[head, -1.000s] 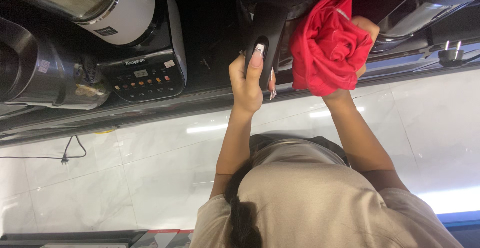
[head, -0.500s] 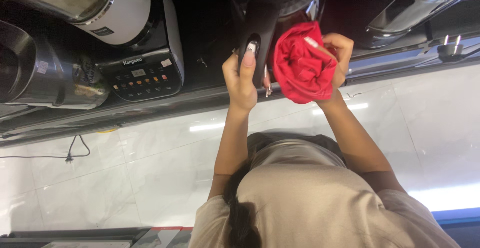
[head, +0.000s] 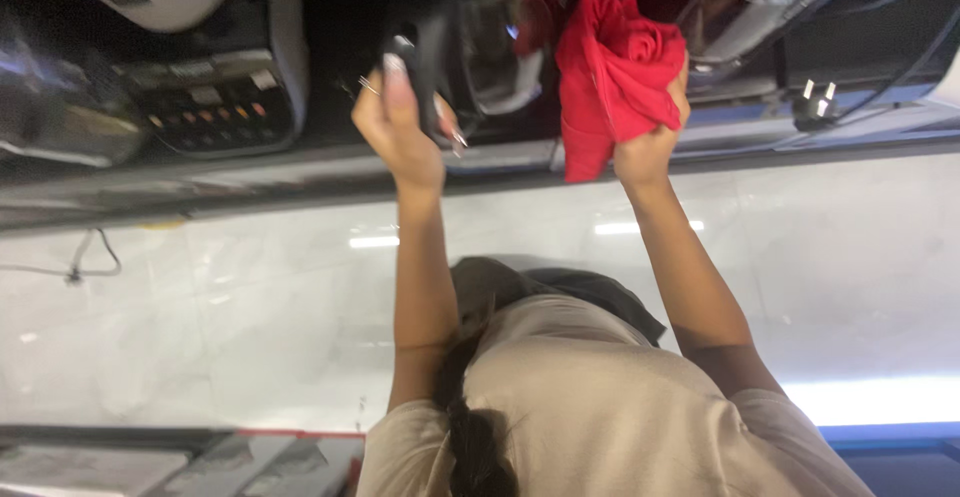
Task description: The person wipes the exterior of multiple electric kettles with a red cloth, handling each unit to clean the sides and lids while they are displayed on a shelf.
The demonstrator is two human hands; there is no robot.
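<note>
left hand clamped on black handle at 11 o'clock | right hand bunched around red cloth at 1 o'clock | cloth soft, light, limp; best gripped mid-bundle

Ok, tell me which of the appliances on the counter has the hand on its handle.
The dark one in the middle: the left hand grips its black handle. The appliance with the button panel sits further left, untouched. The right hand holds a red cloth.

Bunched red cloth, black handle
</note>
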